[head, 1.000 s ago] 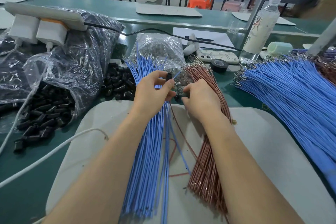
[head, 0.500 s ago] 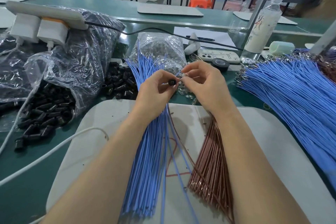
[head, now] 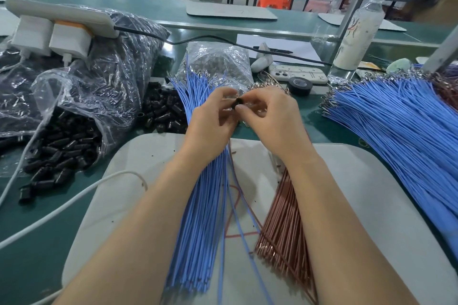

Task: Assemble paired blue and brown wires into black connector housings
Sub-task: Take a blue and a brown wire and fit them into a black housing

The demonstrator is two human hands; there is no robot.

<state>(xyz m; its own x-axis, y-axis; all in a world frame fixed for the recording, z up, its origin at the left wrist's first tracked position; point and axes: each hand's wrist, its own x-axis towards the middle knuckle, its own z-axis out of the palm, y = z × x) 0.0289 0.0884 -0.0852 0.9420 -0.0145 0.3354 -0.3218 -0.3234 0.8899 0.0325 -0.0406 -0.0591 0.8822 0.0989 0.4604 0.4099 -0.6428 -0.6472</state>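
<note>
My left hand (head: 210,122) pinches a small black connector housing (head: 238,102) above the far edge of the grey mat (head: 371,193). My right hand (head: 273,119) meets it from the right, thumb against the housing, fingers pinching the end of a brown wire (head: 244,202). That wire and a loose blue wire (head: 239,226) trail from the hands back over the mat. A bundle of blue wires (head: 198,218) lies under my left forearm. A bundle of brown wires (head: 282,228) lies under my right forearm. The wire tip itself is hidden by my fingers.
Loose black housings (head: 163,111) lie left of the hands, with more spilling from a clear bag (head: 67,141). A large pile of blue wires (head: 396,136) fills the right side. Behind the hands are a clear bag (head: 218,62), a phone (head: 297,74), a tape roll (head: 300,85) and a bottle (head: 359,27). A white cable (head: 62,210) crosses the left.
My right hand lifted off the brown bundle with a wire and came up to the housing in my left hand. Both hands are now pressed together at the housing.
</note>
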